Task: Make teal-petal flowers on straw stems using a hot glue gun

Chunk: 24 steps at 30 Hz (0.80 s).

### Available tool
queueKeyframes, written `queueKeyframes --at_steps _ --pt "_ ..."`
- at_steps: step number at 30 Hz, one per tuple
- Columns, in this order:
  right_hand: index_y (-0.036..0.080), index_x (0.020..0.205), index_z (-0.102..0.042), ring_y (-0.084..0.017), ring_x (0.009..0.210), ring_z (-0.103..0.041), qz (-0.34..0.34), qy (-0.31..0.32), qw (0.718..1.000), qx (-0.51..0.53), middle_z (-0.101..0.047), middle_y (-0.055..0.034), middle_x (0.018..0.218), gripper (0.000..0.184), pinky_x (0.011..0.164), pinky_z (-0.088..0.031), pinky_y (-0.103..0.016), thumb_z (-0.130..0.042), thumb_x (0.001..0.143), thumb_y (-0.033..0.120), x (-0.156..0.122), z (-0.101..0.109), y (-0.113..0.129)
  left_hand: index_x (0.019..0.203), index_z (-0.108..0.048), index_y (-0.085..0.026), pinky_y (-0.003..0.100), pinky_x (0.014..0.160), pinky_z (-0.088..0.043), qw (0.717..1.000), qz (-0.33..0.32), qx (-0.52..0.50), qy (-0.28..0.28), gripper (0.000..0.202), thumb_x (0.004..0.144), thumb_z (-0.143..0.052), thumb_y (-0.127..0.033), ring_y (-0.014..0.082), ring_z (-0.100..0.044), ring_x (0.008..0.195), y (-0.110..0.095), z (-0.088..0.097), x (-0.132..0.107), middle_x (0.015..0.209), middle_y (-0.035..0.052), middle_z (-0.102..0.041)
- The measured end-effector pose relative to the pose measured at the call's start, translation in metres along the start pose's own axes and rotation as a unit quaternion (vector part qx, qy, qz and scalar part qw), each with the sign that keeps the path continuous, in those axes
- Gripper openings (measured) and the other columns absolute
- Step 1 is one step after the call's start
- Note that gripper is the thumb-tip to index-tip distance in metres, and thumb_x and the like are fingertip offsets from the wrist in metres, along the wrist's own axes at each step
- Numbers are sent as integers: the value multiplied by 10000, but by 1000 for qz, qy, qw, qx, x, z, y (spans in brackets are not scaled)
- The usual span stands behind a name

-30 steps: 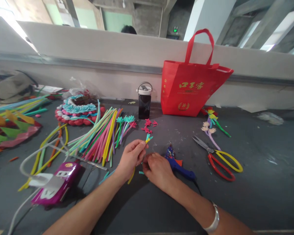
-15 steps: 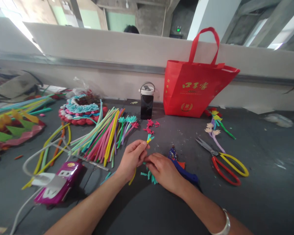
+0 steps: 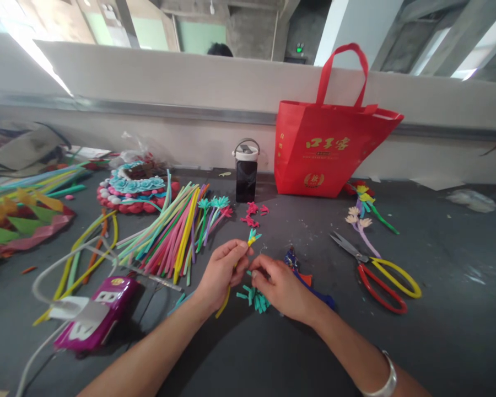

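Note:
Between the thumb and fingers of my left hand (image 3: 223,270) is a small flower (image 3: 253,237) with teal petals and a yellow centre. Its yellow pipe-cleaner stem (image 3: 223,304) hangs out below the palm. My right hand (image 3: 279,286) is pinched just to the right, with a bit of teal at its fingertips that looks like a short pipe-cleaner piece. Beneath those fingers lies a pile of cut teal pieces (image 3: 259,300). A blue glue gun (image 3: 323,299) with an orange trigger lies partly hidden behind my right hand.
Scissors (image 3: 361,259) lie open at right, near finished flowers (image 3: 359,219). Pink pieces (image 3: 251,221) sit before a bottle (image 3: 248,148) with a phone (image 3: 246,182) against it. A red bag (image 3: 334,149) stands behind. Pipe cleaners (image 3: 177,237) and a purple power strip (image 3: 99,314) are left.
My right hand has drawn slightly up and right from the teal pile, uncovering more of the pieces. My left hand still holds the flower, with its head a little more visible.

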State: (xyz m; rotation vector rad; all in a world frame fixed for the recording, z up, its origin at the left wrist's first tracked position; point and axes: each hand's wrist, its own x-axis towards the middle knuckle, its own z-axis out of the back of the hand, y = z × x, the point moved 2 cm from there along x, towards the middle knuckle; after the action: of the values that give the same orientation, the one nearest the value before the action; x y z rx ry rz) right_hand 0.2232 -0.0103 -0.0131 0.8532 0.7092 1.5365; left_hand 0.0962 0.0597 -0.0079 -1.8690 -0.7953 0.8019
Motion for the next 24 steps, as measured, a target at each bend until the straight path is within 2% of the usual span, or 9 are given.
queueKeyframes --at_steps 5,8,10,12,15,17,20,24 --pt "199 1012 -660 -112 692 -561 -1 7 997 70 -648 7 802 235 632 -447 -220 -489 869 125 0 8 6 774 -591 -160 170 365 -145 1000 -14 -2 -8 240 845 -613 -388 33 -200 382 -2 2 1 476 -92 -345" --pt "217 990 -717 -78 561 -503 -30 38 994 102 -627 27 716 277 522 -398 -196 -504 835 129 0 20 8 781 -591 -163 176 366 -139 1000 -22 -2 -14 234 847 -609 -387 34 -199 376 -3 3 2 473 -94 -340" --pt "213 977 -721 -48 448 -434 -59 41 984 161 -603 41 669 265 431 -343 -180 -514 823 150 0 28 6 773 -585 -166 179 366 -125 1000 -17 2 -15 236 840 -616 -390 34 -188 376 -2 2 1 470 -98 -328" --pt "208 962 -693 -45 416 -425 -74 9 967 245 -608 40 678 196 376 -326 -169 -550 828 203 1 34 2 762 -575 -168 178 369 -116 1000 -14 11 -18 243 829 -629 -395 33 -184 382 -1 0 0 472 -98 -323" --pt "209 913 -637 -102 552 -553 -61 -73 939 331 -675 -8 798 131 373 -398 -175 -643 824 304 3 39 -4 757 -574 -165 171 374 -125 999 -23 31 -25 256 824 -638 -404 32 -194 391 1 -2 0 473 -98 -324" --pt "207 896 -642 -112 570 -566 -48 -123 939 319 -688 -17 808 158 387 -410 -185 -683 815 336 5 41 -7 758 -578 -162 169 377 -129 998 -31 40 -26 263 828 -638 -409 32 -197 393 2 -1 0 469 -98 -319" --pt "210 864 -698 -70 472 -471 -29 -178 958 222 -637 27 679 127 421 -370 -195 -715 809 323 6 43 -7 762 -583 -163 168 377 -124 998 -31 45 -21 267 827 -641 -415 32 -193 393 2 0 1 469 -99 -312" --pt "230 822 -723 -107 673 -559 43 -218 967 123 -662 8 839 38 590 -422 -227 -720 811 267 5 46 -4 748 -581 -166 163 375 -134 998 -30 49 -9 280 811 -653 -429 31 -188 394 1 -1 0 466 -102 -299"
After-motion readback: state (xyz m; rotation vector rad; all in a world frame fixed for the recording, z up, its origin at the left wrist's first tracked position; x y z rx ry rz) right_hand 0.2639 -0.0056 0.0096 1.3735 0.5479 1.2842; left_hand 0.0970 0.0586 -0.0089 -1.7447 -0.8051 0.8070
